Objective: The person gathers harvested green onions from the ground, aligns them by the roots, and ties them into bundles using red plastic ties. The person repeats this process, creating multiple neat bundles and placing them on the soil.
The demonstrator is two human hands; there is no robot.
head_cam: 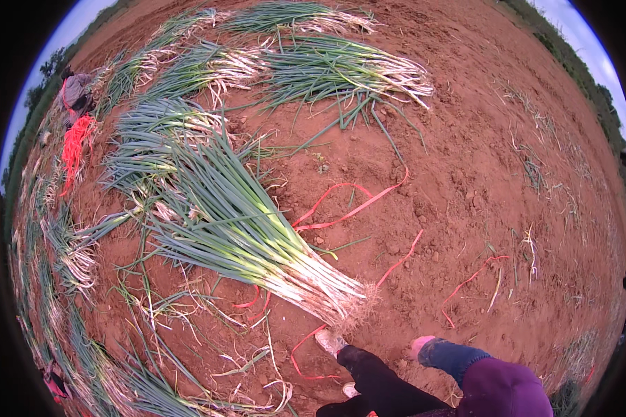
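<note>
A big bundle of green onions (292,250) lies on the reddish soil before me, its white stalks and roots pointing towards my feet. Red plastic ties (349,215) run out from beneath it on both sides. The roots reach my shoe (329,341). To the right of my legs hangs my right hand (421,345), blurred below a blue cuff, apart from the onions. Its fingers are too unclear to read, and no held thing shows. My left hand is out of view.
More onion heaps (354,68) lie ahead and to the left. A person (75,96) is at the far left beside a bunch of red ties (75,148). Loose leaves (177,307) and a short red strip (472,284) are scattered on the soil.
</note>
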